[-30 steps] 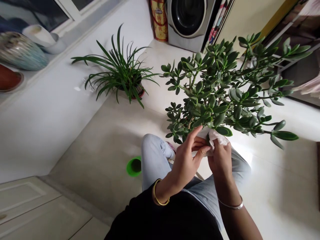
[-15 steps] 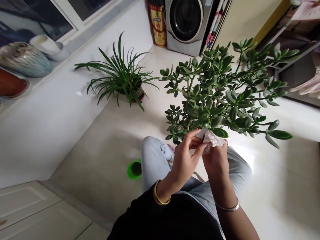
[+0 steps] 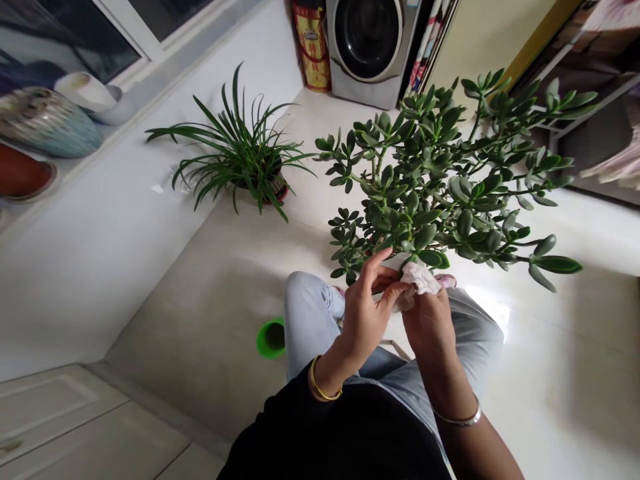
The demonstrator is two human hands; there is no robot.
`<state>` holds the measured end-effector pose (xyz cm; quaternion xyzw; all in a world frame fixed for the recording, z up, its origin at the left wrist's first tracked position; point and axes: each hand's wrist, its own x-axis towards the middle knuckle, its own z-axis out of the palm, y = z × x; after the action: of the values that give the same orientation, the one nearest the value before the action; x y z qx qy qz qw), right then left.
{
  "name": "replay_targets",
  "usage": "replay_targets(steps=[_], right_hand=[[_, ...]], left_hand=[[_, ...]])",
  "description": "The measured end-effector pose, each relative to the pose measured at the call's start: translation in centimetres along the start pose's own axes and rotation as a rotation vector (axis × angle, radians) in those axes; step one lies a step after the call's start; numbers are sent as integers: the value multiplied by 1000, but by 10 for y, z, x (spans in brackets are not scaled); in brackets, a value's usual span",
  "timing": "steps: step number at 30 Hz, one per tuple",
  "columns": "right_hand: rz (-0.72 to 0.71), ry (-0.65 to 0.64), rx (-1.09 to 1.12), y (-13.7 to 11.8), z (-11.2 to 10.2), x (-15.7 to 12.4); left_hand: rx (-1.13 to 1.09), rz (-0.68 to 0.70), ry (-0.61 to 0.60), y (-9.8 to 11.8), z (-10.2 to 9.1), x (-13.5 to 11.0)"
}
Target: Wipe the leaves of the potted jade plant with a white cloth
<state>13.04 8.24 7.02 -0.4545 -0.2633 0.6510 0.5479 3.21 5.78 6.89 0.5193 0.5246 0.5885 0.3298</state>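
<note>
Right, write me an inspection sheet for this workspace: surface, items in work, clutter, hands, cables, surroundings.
Surface: pale, glossy floor, with a bright reflection at the picture's right.
Items in work: crumpled tissue, at the lower leaves of a large bushy plant.
Clutter: green container with dark contents, on the floor by the person's left leg.
Hands: right hand holds the tissue; left hand is at its edge, grip unclear.
Cables: nothing seen.
Surroundings: long-leaved potted plant near the white wall; washing machine beyond; glazed pot on the windowsill.
</note>
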Motion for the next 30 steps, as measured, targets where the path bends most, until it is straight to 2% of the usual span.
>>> replay_targets(steps=[8,15,24,30], right_hand=[[110,-150,-24,-5,-12,-2],[175,-195,-38,-16,-17,-3],[69,-68,-126,-19,-13,-4],[18,28,-170,-12,-18,-7]], left_hand=[[100,63,46,-2,-2,2],[152,98,61,-2,-4,5],[-19,-46,-101,-1,-5,7],[-134,-185,-105,0,-4,11]])
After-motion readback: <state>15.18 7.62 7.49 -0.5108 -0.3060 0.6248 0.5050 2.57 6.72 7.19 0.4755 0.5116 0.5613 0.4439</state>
